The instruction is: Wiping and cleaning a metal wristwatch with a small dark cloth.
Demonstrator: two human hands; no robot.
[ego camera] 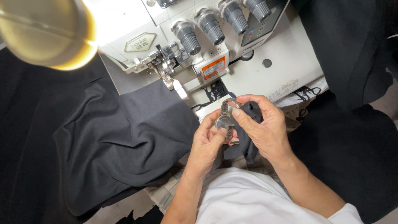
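left hand: fingers curled round a metal wristwatch, thumb pressed right on the round face, so it's clamped on the watch

right hand: pinching the upper bit of the watch band between thumb and forefinger, with a small piece of black cloth bunched in the palm

hands together?: yep, basically touching, both on the watch

where the watch is: up off the table, just in front of the white serger-type sewing machine, above the person's lap

machine: four grey tension knobs in a row on top, presser foot at the left

fabric: big dark grey fabric spread left of the hands, under the foot

lamp: glowing bulb, top left corner, blurry
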